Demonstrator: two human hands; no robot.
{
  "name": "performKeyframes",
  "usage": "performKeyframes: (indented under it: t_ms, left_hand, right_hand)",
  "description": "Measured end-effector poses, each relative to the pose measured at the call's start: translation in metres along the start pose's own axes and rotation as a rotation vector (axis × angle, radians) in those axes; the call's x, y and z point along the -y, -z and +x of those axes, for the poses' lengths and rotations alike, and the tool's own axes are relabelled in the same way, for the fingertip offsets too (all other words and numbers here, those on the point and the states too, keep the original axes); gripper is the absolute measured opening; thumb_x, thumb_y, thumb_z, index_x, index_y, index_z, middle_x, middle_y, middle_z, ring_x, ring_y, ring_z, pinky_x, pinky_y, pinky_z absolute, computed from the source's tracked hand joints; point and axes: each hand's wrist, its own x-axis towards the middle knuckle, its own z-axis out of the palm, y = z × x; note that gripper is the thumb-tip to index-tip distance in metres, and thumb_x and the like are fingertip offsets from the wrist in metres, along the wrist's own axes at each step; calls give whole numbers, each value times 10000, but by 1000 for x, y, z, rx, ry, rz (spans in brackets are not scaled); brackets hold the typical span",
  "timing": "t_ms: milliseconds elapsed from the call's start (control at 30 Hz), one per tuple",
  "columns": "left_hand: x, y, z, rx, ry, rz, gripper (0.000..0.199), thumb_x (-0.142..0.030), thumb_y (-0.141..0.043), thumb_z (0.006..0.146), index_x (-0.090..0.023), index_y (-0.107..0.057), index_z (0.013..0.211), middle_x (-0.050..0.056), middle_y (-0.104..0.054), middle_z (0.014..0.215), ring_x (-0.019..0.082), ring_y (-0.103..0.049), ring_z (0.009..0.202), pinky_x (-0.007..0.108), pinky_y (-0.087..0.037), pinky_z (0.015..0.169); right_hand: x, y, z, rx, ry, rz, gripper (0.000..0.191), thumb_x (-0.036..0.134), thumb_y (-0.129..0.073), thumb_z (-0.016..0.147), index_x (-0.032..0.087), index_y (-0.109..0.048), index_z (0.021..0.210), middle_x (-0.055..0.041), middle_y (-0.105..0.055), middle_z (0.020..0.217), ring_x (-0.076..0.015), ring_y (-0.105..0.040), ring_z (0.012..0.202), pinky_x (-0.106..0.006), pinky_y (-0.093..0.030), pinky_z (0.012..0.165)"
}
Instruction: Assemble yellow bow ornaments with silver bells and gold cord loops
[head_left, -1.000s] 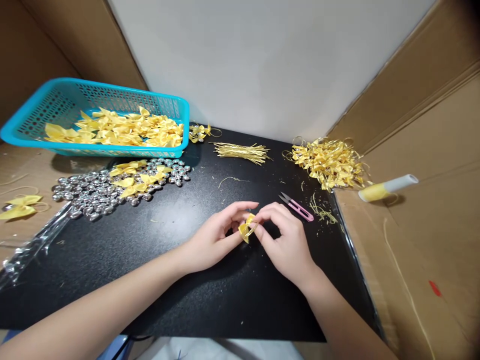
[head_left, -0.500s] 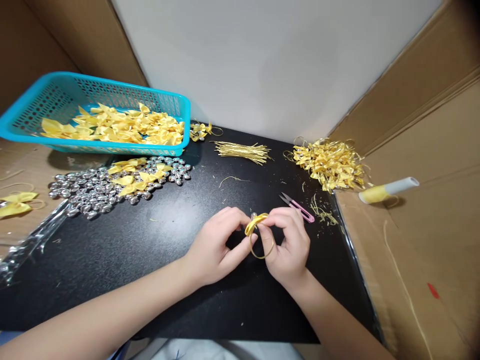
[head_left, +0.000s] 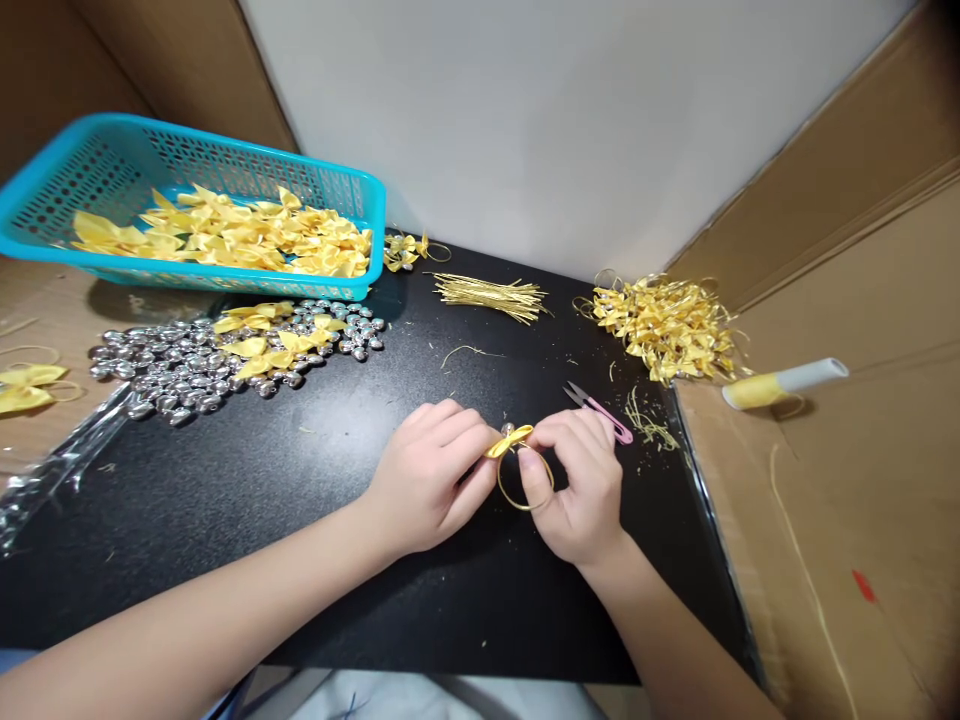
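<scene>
A yellow ribbon bow (head_left: 510, 440) with a small silver bead at its top is stretched between my two hands over the black table. My left hand (head_left: 439, 475) pinches the bow's left end. At its right end, my right hand (head_left: 574, 480) has thumb and forefinger closed on the ribbon. From the bow hangs a loop of gold cord (head_left: 514, 503), its right side passing by my right thumb. Pink-handled thread snips (head_left: 604, 412) lie just beyond my right hand.
A blue basket (head_left: 225, 270) of yellow bows stands at the back left, with silver beads (head_left: 176, 370) before it. Cut gold cords (head_left: 491, 297) lie at the back. Beaded bows (head_left: 667, 325) are heaped at right, near a grey-yellow tube (head_left: 787, 383) and cord scraps (head_left: 651, 420).
My left fingers have closed in on the bow's left end. The bow now looks flatter and more spread out, with the cord loop still hanging below. The view has shifted slightly.
</scene>
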Motion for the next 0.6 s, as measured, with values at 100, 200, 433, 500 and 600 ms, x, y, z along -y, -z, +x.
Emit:
performKeyframes:
  t_ms: [100,200,433,500,600]
  left_hand:
    - [2,-1,2,28,-17,65,212,-215,-426,939,-174,-595,819,45,-608,720,185,-466,687,335,-329,622]
    - [3,-1,4,61,-38,90,243,-221,-407,940,-175,-578,774,42,-584,695,184,-450,672,335,-318,613]
    - [-2,-1,3,95,41,-35,187,-242,-455,910,-187,-530,748,26,-567,684,174,-450,665,324,-336,619]
    - [-3,-1,3,79,35,-56,161,-262,-483,894,-187,-524,758,27,-570,689,176,-453,668,326,-336,618]
    - [-2,-1,2,66,19,-75,160,-230,-459,911,-184,-518,770,29,-579,704,174,-456,674,326,-331,621]
  right_hand:
    - [-2,3,2,87,5,-67,99,205,-494,903,222,-516,808,-21,-620,745,-187,-508,717,-393,-324,738]
    - [-4,4,4,169,-9,-52,160,194,-453,921,213,-506,771,-11,-599,710,-172,-488,686,-380,-315,721]
    - [-1,-2,3,60,3,13,229,152,-483,860,220,-460,642,30,-509,558,-135,-424,554,-348,-315,653]
    - [0,-3,2,40,6,16,230,146,-490,848,220,-461,633,31,-506,547,-132,-424,542,-345,-318,644]
    - [2,-3,2,53,20,33,230,151,-498,853,218,-466,635,22,-537,563,-134,-448,548,-346,-328,643]
